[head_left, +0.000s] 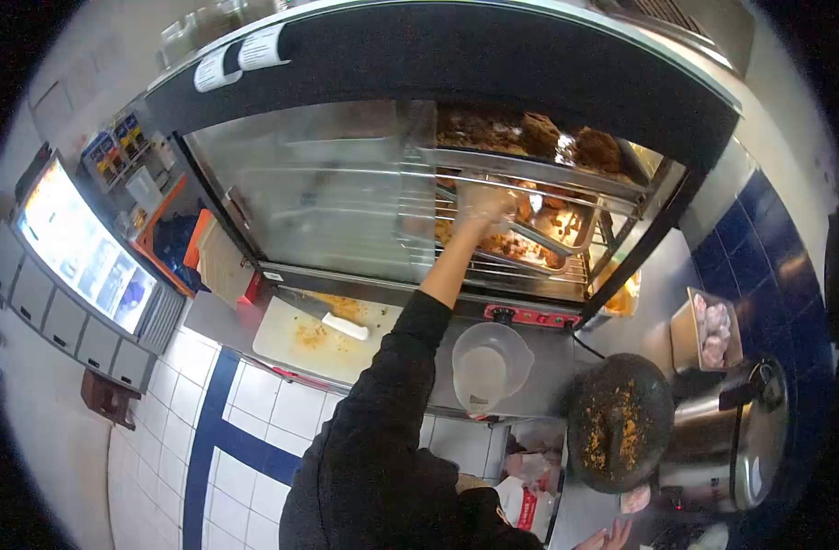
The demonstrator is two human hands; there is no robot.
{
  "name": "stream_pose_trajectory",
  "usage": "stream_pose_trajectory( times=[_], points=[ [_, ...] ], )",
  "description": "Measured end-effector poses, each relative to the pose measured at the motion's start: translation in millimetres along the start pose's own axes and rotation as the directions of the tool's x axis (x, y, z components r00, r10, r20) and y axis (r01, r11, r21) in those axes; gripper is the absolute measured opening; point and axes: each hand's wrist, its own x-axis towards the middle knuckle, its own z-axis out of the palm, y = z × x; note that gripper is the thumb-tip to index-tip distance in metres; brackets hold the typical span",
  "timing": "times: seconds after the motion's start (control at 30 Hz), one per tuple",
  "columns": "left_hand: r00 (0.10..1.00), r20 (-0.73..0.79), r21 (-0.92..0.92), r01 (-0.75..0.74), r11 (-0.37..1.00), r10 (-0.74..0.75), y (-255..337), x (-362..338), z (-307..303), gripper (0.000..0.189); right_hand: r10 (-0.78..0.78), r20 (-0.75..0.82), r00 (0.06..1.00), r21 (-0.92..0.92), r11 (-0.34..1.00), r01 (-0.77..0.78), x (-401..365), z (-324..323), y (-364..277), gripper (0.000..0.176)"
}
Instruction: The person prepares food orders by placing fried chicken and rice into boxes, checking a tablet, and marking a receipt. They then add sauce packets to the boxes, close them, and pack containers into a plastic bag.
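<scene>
My left hand (pixel 486 201) reaches through the open side of a glass-fronted warming cabinet (pixel 309 197), over a metal tray (pixel 580 240) of browned food on the middle rack. Its fingers are blurred and partly hidden, so I cannot tell whether they grip anything. A metal bar along the tray shows just right of this hand. On the shelf above sits another tray of dark browned pieces (pixel 598 149). My right hand (pixel 606 535) shows only in part at the bottom edge, its fingers stretched out and apart, just below a small pale pink piece (pixel 636 500).
Below the cabinet lie a crumb-strewn cutting board (pixel 282 335) with a white-handled knife (pixel 344 325) and a translucent plastic jug (pixel 493 365). To the right are a dark round lid with crumbs (pixel 618 423), a steel cooker (pixel 712 449) and a container of pale pink pieces (pixel 692 337).
</scene>
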Motion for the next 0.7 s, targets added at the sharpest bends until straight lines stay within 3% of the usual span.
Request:
stream_pose_trajectory(
  times=[0.07,0.1,0.2,0.27,0.33,0.37,0.43,0.5,0.6,0.7],
  points=[
    [0.959,0.276,-0.18,0.114,0.977,-0.061,-28.6,29.3,53.2,0.069,-0.107,0.018,0.994,0.055,0.993,0.106,17.5,20.0,-11.1,0.034],
    [0.938,0.345,-0.253,0.047,0.966,0.044,-63.4,51.9,102.4,0.061,-0.16,0.027,0.987,0.081,0.984,0.157,29.3,29.3,-24.2,0.031],
    [0.935,0.314,-0.148,-0.124,0.981,0.166,0.5,3.4,5.1,0.07,-0.315,0.044,0.948,0.163,0.939,0.304,67.0,62.0,-74.8,0.024],
    [0.944,0.295,0.042,-0.166,0.985,0.147,31.5,-8.7,-39.0,0.061,-0.341,0.033,0.939,0.45,0.845,0.291,92.5,90.0,-117.7,0.019],
    [0.963,0.06,-0.039,-0.26,0.965,0.262,31.1,-23.5,-43.2,0.054,-0.444,0.088,0.892,0.662,0.695,0.281,121.7,108.1,-183.2,0.016],
    [0.956,0.22,-0.048,-0.189,0.981,0.195,35.2,-20.6,-55.0,0.053,-0.534,0.117,0.837,0.723,0.624,0.297,135.6,113.4,-218.0,0.016],
    [0.838,0.533,0.025,-0.148,0.989,0.112,40.7,6.7,-31.6,0.055,-0.707,0.176,0.685,0.855,0.455,0.25,162.0,125.0,-294.3,0.017],
    [0.9,0.418,-0.068,-0.103,0.992,0.122,57.0,-7.2,-64.4,0.06,-0.859,0.198,0.472,0.971,0.236,0.023,178.2,137.2,-386.7,0.022],
    [0.911,0.363,-0.119,-0.162,0.98,0.194,76.6,-16.6,-56.6,0.061,-0.949,0.241,0.203,0.963,0.208,-0.173,180.0,152.2,-509.0,0.032],
    [0.906,0.344,-0.15,-0.206,0.967,0.247,85.0,-23.6,-47.6,0.062,-0.977,0.176,0.116,0.962,0.146,-0.231,165.5,169.9,-593.8,0.037]
  ],
)
